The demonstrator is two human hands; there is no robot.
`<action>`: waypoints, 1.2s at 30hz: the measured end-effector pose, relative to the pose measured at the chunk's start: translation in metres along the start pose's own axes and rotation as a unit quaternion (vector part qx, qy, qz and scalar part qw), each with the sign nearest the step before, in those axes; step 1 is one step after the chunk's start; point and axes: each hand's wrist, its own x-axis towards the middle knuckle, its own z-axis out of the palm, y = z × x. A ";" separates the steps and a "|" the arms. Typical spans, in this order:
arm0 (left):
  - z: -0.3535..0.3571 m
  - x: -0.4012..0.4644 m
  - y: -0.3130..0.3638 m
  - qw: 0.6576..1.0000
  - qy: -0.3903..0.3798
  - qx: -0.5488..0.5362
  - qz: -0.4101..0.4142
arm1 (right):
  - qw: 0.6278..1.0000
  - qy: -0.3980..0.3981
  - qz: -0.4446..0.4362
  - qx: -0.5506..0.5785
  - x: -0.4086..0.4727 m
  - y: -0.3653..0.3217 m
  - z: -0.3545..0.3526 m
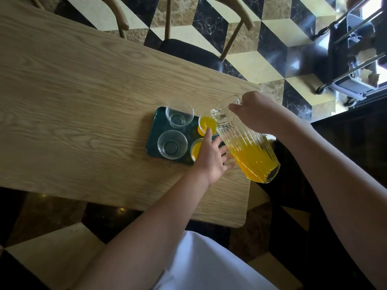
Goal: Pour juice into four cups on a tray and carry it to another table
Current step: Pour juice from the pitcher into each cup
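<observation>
A dark green tray (154, 130) lies on the wooden table (83, 97) near its right end and carries several clear cups. The two left cups, far (179, 114) and near (172, 144), hold no juice. The far right cup (206, 123) and near right cup (195, 150) hold orange juice. My right hand (254, 110) grips the handle of a ribbed glass pitcher (249, 149) of juice, tilted with its spout over the far right cup. My left hand (211, 158) rests fingers spread against the pitcher's side, over the near right cup.
A wooden chair (188, 49) with a dark seat stands at the table's far side. A metal cart on wheels (351, 59) stands at the upper right on the checkered floor. The table's right edge runs just past the tray.
</observation>
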 end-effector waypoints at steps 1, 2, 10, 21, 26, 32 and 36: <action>-0.001 -0.002 -0.001 1.000 -0.001 -0.003 0.007 | 1.000 -0.003 -0.004 0.001 0.000 -0.003 0.001; -0.003 -0.003 -0.001 1.000 -0.001 -0.007 0.012 | 1.000 -0.006 -0.006 -0.001 -0.001 -0.006 0.001; -0.018 -0.004 0.001 0.998 0.038 -0.049 0.031 | 0.999 -0.020 -0.032 -0.011 0.003 -0.033 0.005; -0.032 -0.004 0.006 0.992 0.052 -0.111 0.026 | 0.994 -0.050 -0.051 -0.084 0.019 -0.064 0.007; -0.031 -0.003 0.010 0.988 0.054 -0.139 0.028 | 0.989 -0.064 -0.055 -0.120 0.032 -0.071 0.012; -0.033 0.003 0.012 0.982 0.059 -0.177 0.026 | 0.982 -0.073 -0.077 -0.155 0.043 -0.080 0.018; -0.035 0.003 0.013 0.978 0.051 -0.198 0.025 | 0.976 -0.080 -0.091 -0.184 0.048 -0.085 0.021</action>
